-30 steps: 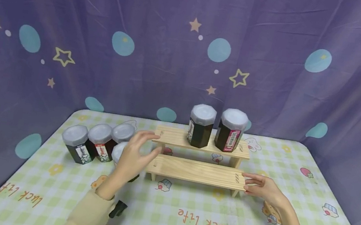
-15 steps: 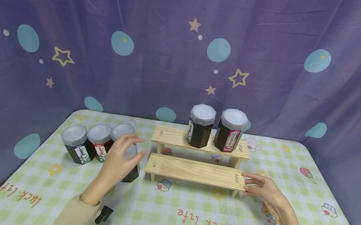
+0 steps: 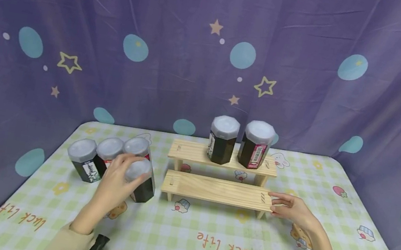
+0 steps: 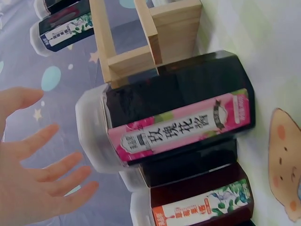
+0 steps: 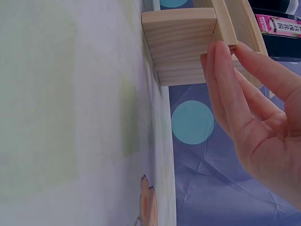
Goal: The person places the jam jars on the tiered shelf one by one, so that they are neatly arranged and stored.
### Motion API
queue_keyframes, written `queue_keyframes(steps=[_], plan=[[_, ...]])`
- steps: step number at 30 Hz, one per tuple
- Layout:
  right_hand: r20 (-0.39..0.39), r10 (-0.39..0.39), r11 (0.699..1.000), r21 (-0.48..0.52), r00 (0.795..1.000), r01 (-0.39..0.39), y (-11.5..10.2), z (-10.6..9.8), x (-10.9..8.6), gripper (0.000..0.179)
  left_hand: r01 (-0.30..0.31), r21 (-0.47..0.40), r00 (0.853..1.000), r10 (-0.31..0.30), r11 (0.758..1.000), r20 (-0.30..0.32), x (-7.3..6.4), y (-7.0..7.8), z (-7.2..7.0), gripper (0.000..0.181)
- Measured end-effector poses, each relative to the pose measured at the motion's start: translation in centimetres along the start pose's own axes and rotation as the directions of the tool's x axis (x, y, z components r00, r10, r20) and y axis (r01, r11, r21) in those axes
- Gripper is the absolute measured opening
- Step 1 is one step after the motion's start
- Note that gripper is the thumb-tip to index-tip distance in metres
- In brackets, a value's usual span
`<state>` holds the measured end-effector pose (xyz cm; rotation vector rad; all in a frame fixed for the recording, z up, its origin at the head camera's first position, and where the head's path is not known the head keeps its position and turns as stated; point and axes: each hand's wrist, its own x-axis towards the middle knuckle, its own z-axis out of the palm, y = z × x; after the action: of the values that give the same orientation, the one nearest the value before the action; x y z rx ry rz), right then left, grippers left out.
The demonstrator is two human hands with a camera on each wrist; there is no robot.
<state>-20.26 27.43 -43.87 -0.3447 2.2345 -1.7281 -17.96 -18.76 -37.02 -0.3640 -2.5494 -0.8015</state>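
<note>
My left hand (image 3: 114, 179) is spread beside the white lid of the nearest dark octagonal jar (image 3: 141, 172). In the left wrist view its fingers stay apart from this jar (image 4: 178, 113), which stands upright on the table and bears a pink label (image 4: 183, 126). At the right end of a two-step wooden shelf (image 3: 213, 190), my right hand (image 3: 295, 210) pinches the lower board's corner between thumb and fingers, as the right wrist view also shows. Two lidded jars, one black-and-white labelled (image 3: 222, 144) and one pink-labelled (image 3: 257, 148), stand on the upper step.
Three more white-lidded jars stand behind and left of the nearest one: a left jar (image 3: 86, 160), a middle jar (image 3: 110, 146) and a rear jar (image 3: 137, 145). A checked cloth (image 3: 222, 230) covers the table. A purple curtain (image 3: 186, 21) hangs behind.
My left hand has moved left and down from the shelf's left end to the nearest jar, uncovering its side. My right hand and the shelf have stayed in place.
</note>
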Motion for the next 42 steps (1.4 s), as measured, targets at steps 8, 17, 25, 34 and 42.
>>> queue_keyframes(steps=[8,17,25,34,42], plan=[[0.0,0.005,1.0,0.003,1.0,-0.005,0.0,0.0,0.0,0.058,0.009,0.037,0.999,-0.011,0.999,0.05,-0.7,-0.6,-0.1,0.046],[-0.003,0.006,1.0,-0.002,1.0,-0.006,0.0,0.0,-0.1,0.057,0.083,0.031,0.986,-0.087,0.996,0.14,-1.2,-1.2,0.2,0.055],[0.002,0.001,1.0,0.001,1.0,-0.001,-0.1,0.0,0.0,0.056,0.104,-0.013,0.982,-0.101,0.994,0.16,-1.6,-1.9,0.5,0.063],[0.005,-0.004,1.0,0.007,1.0,0.004,0.0,0.0,0.0,0.055,0.153,-0.075,0.971,-0.136,0.985,0.196,-1.7,-2.7,0.9,0.068],[0.009,-0.009,1.0,0.008,1.0,0.009,0.0,0.0,0.1,0.055,0.163,-0.113,0.97,-0.138,0.98,0.199,-1.7,-3.3,1.5,0.07]])
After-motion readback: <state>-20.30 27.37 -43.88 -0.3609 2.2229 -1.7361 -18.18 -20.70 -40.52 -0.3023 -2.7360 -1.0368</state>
